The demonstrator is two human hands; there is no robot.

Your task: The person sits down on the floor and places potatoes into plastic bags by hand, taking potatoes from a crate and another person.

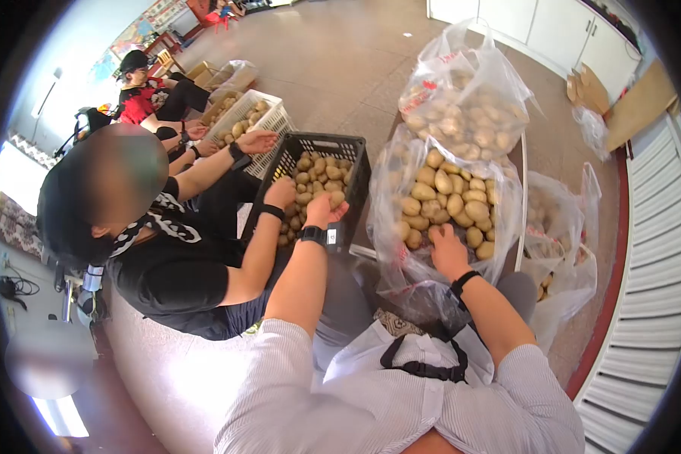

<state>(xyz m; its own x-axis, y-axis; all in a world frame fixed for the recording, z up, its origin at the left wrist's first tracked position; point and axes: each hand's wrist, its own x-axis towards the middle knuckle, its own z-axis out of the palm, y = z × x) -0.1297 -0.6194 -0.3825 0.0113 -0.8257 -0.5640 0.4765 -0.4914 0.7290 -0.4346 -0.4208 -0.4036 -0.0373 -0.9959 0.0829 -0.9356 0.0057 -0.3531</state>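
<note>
My left hand [324,212] is over the near right side of a black plastic crate [362,163], closed on a potato [337,200]. More potatoes lie in that crate. Down in an open clear plastic bag [390,253] is my right hand [448,251], its fingers curled among loose potatoes [455,203]. Its fingertips are partly hidden, so what they grip cannot be made out. Beside my left hand, a co-worker's hand [281,194] also reaches over the black crate.
A fuller bag of potatoes [469,113] stands behind the open one. More bags [560,242] sit at the right, near a white radiator [643,287]. A white crate [280,121] of potatoes adjoins the black one. Co-workers sit along the left, including one in black [166,276].
</note>
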